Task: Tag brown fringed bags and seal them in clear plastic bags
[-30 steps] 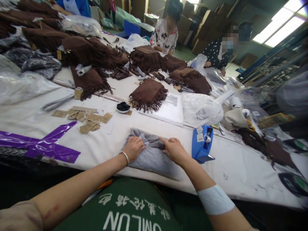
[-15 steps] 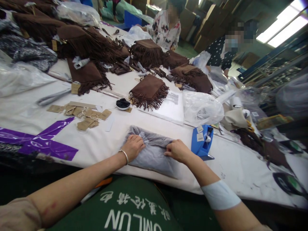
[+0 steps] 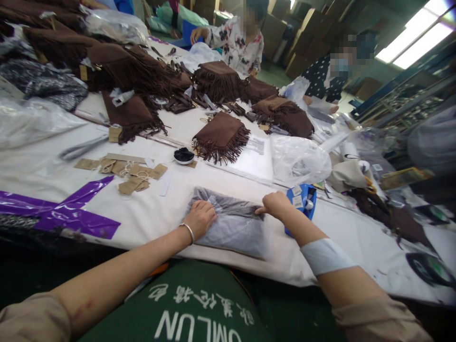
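A plastic bag (image 3: 231, 235) with soft grey contents lies flat near the table's front edge, its upper part wrinkled. My left hand (image 3: 201, 218), with a bracelet at the wrist, is curled over the bag's left half and holds it down. At the upper right corner, my right hand (image 3: 276, 206) is closed, thumb and finger pinching the bag's edge. Just beyond that hand sits a blue tape dispenser (image 3: 298, 197), partly hidden by my wrist and forearm.
Brown fringed bags (image 3: 223, 133) are spread and piled across the table. Cardboard tags (image 3: 133, 173) lie left, near a small dish (image 3: 184, 156) of black material. A clear plastic bag (image 3: 299, 156) covers part of the middle right. Purple tape (image 3: 78, 216) marks the front left. Two people stand across the table.
My right hand has slid right and slightly up along the bag's upper edge, now covering more of the tape dispenser. My left hand stays on the bag. A co-worker's hand has risen.
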`<move>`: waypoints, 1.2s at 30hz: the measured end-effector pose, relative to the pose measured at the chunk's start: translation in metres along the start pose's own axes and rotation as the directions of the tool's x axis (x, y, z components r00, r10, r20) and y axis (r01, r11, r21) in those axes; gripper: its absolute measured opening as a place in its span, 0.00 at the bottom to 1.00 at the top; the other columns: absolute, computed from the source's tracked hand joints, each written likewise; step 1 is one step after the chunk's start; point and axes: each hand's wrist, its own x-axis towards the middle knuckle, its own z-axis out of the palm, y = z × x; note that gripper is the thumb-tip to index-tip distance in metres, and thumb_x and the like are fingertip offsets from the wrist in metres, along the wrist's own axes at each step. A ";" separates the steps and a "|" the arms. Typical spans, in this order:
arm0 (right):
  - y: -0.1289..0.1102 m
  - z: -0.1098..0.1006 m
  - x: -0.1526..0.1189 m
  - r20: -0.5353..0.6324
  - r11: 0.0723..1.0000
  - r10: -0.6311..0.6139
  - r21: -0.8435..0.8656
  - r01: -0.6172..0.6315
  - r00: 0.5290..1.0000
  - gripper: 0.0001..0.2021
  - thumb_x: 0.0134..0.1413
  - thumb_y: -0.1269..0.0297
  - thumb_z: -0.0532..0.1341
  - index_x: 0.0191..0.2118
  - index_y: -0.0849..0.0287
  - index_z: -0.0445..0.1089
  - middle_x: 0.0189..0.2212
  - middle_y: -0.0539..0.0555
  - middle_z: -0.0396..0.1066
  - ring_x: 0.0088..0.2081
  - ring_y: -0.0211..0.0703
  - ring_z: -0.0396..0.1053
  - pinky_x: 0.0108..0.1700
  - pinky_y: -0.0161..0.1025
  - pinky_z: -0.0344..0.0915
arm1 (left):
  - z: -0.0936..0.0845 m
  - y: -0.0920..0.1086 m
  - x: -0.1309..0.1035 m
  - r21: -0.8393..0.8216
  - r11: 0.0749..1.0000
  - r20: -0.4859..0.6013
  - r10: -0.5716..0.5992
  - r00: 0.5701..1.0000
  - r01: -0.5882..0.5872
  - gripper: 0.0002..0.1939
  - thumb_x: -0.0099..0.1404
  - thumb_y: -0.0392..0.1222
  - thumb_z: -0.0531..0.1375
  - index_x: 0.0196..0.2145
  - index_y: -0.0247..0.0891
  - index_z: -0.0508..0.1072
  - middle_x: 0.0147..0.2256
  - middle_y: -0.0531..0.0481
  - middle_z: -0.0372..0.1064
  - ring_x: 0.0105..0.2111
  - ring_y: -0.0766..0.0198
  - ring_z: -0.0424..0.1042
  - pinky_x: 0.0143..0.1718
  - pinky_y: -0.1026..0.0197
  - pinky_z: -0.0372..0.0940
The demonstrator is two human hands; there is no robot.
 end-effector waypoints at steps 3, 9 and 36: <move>0.000 0.003 -0.017 0.008 1.000 -0.001 0.025 0.001 1.000 0.26 0.41 0.36 0.61 0.16 0.56 0.67 0.18 0.56 0.70 0.27 0.47 0.69 0.34 0.41 0.57 | -0.001 0.001 0.000 -0.021 1.000 -0.018 -0.006 1.000 0.005 0.09 0.67 0.39 0.52 0.31 0.36 0.69 0.35 0.44 0.67 0.39 0.55 0.63 0.48 0.49 0.56; -0.012 0.021 -0.047 -0.112 0.970 0.142 0.212 -0.116 0.984 0.20 0.49 0.43 0.59 0.35 0.57 0.71 0.24 0.53 0.70 0.30 0.46 0.68 0.35 0.41 0.60 | -0.002 -0.001 0.000 -0.121 0.992 -0.059 -0.038 0.998 0.031 0.08 0.66 0.39 0.54 0.30 0.38 0.70 0.34 0.47 0.69 0.39 0.57 0.64 0.53 0.47 0.52; -0.142 0.048 -0.127 0.082 -0.552 0.350 0.823 0.135 0.933 0.19 0.55 0.60 0.61 0.53 0.49 0.63 0.42 0.48 0.73 0.51 0.43 0.67 0.61 0.53 0.52 | -0.077 0.081 0.009 -0.781 0.555 0.205 -0.209 0.956 0.288 0.09 0.59 0.41 0.64 0.38 0.37 0.75 0.35 0.48 0.72 0.39 0.61 0.69 0.45 0.59 0.62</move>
